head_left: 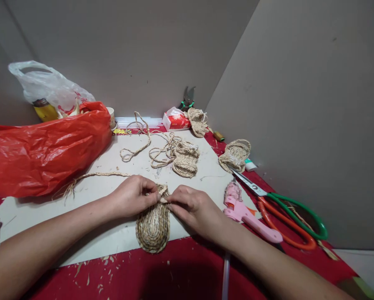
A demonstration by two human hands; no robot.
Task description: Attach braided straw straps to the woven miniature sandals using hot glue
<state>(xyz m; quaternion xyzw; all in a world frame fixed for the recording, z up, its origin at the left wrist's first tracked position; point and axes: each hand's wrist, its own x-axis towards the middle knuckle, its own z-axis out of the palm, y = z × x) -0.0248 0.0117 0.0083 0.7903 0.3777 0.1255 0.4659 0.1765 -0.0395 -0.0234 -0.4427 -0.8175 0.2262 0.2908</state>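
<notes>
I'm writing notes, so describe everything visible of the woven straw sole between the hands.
The tan-brown, elongated woven straw sole looks made of plaited cord coiled in ovals, its rounded end toward the wearer. That end reaches past the near edge of the white sheet, over the red cloth. The left hand and right hand pinch a pale strip at its far part, partly hiding it. Whether it lies flat I can't tell.

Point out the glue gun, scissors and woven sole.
Glue gun [248, 218], head view: on its pink handle.
Scissors [259, 191], head view: on the metal by the pivot.
Woven sole [153, 225], head view: on its coiled middle.
</notes>
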